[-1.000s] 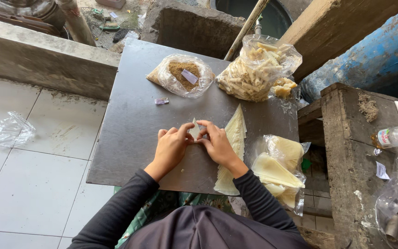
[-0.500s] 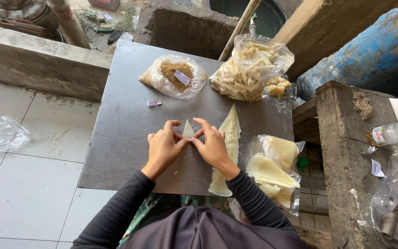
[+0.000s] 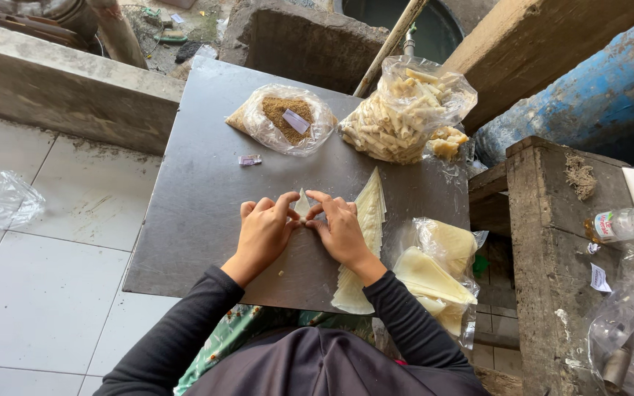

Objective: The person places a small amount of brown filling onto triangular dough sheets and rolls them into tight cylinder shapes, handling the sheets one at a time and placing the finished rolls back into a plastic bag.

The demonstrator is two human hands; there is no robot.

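Pinching a small pale wrapper (image 3: 301, 203) between both sets of fingertips, your left hand (image 3: 264, 231) and right hand (image 3: 340, 229) meet over the counter (image 3: 199, 198), fingers curled closed on it. Just right of your right hand lies the wrapper stack (image 3: 365, 235). Beyond your hands sit a filling bag (image 3: 282, 117) and a bag of rolls (image 3: 405, 110).

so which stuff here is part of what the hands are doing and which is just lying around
In use:
left hand and right hand on a small pastry wrapper
wrapper stack
bag of brown filling
bag of finished rolls
bag of wrappers

Lying about:
crumpled plastic bag
plastic bottle
paper scrap
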